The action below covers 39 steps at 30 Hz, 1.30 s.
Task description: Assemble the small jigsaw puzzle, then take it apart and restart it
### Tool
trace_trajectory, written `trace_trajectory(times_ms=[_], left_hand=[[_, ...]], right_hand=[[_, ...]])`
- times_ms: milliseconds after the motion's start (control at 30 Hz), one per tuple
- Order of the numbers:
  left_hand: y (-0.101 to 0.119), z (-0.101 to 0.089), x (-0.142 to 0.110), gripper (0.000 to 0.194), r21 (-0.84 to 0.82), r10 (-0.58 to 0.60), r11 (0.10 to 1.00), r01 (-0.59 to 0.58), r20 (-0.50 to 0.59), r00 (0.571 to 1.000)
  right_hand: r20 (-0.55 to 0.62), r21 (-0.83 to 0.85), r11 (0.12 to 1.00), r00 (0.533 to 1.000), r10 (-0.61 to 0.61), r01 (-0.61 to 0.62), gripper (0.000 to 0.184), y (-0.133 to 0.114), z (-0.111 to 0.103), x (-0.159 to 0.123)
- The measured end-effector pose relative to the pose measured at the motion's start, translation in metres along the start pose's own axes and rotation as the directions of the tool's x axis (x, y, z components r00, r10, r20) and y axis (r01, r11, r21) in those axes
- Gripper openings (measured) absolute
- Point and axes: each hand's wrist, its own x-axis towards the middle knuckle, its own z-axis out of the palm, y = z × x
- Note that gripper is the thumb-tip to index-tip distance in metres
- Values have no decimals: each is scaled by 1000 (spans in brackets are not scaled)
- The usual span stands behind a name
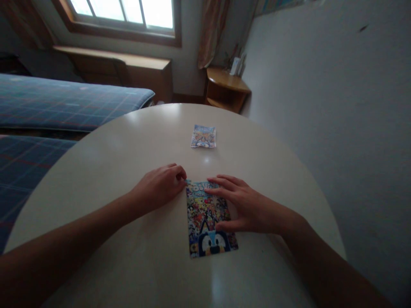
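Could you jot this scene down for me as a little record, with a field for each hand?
Left hand: fingers curled, at the upper left corner of the colourful picture; grip unclear
Right hand: fingers spread, over the picture's right side
Picture: lies flat; lettering at top, blue cartoon dog face at bottom
Farther off: smaller sheet with a similar face
Surface: pale rounded table
Background: window, checked blue mattress, corner shelf

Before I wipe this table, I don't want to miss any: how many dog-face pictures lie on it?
2: the larger picture, partly under the right hand, and the smaller picture, farther away. Anything beneath them would be hidden.
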Motion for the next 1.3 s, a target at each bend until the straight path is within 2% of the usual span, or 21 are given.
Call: trace_trajectory(times_ms=[200,400,733,933,1100,1300], left_hand=[[3,1,-1,27,-27,13,1000,-12,5,1000],[1,3,-1,25,-69,43,997,-44,-12,999],[-4,8,6,15,-177,9,984,-11,-10,1000],[-1,6,6,17,-212,19,977,-28,-43,999],[-1,5,6,20,-212,38,976,-49,-53,998],[-2,7,8,21,-234,73,969,-83,-53,996]], right_hand=[[-41,-26,996,995,-89,88,79,-9,6,7],[-8,-42,985,985,-170,169,85,-22,17,17],[-20,-96,983,987,-160,157,87,-30,29,22],[-17,-99,984,989,-149,147,89,-32,28,23],[-16,-75,974,977,-213,212,79,-22,20,20],[-46,-90,973,975,-215,211,72,-20,17,18]])
